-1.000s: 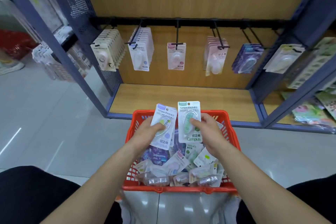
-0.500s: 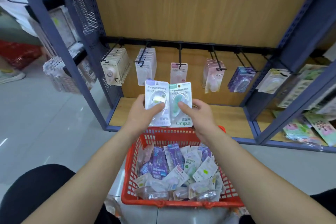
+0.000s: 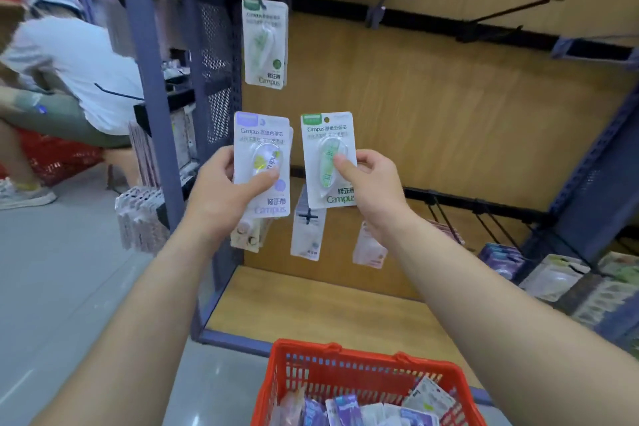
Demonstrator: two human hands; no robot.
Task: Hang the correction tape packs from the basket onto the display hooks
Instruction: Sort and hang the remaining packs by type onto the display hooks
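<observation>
Hands have risen from over the basket towards the upper rail: the left hand grips a purple-topped pack, the right hand pinches a green-topped pack, and the two cards, touching half a second ago, now stand apart. One hung green pack shows above them and a bare hook juts further right, so hanging looks next.
</observation>
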